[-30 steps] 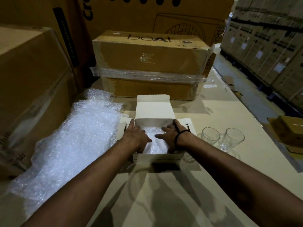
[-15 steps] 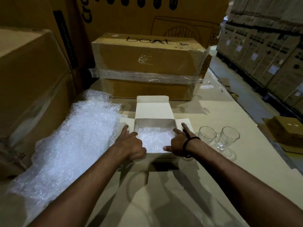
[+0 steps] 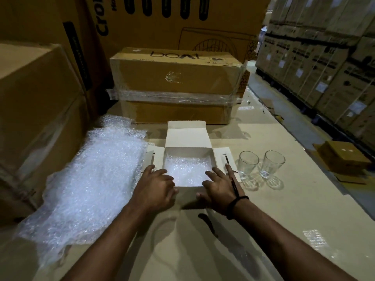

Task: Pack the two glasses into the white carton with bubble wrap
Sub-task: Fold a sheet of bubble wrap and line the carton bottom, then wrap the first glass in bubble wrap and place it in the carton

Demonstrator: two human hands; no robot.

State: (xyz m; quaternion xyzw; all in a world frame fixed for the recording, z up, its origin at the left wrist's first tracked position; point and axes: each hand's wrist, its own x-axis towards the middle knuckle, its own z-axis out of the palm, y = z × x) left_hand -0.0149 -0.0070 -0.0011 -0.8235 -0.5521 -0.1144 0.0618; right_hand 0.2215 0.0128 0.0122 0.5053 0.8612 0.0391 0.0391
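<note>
The white carton [image 3: 187,138] sits open in the middle of the table, its lid and side flaps spread out. A piece of bubble wrap [image 3: 187,171] lines its bottom. My left hand [image 3: 156,186] rests at the carton's near left corner with its fingers spread. My right hand [image 3: 220,186] lies at the near right corner, fingers straight, one of them on the right flap. Neither hand holds anything. Two clear glasses [image 3: 248,165] [image 3: 273,166] stand upright side by side just right of the carton.
A large sheet of bubble wrap [image 3: 91,183] lies left of the carton. A taped brown box [image 3: 176,86] stands behind it, with big cartons at the left and back. The table edge runs along the right, with a small brown box [image 3: 345,157] and stacked cartons beyond.
Both hands have come out of the carton, where they pressed on the bubble wrap, and back to its near corners. The wrap now lies flat inside. The glasses have not moved.
</note>
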